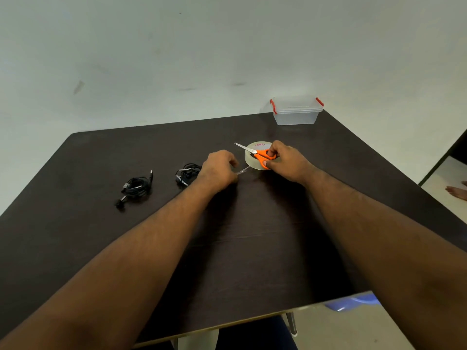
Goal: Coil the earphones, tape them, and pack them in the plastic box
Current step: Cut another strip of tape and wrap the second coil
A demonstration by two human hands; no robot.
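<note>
The right hand held the orange scissors by their handles, blades lying over the tape roll at mid tabletop. The left hand pinched a clear tape strip drawn leftward from the roll. One coiled pair of earphones lay just left of that hand, another earphone coil further left. The plastic box, lid on, stood at the far right edge

Place: plain indoor room, kind unclear.
Signs: bare pale wall at 12 o'clock; dark table; tiled floor at 3 o'clock.
</note>
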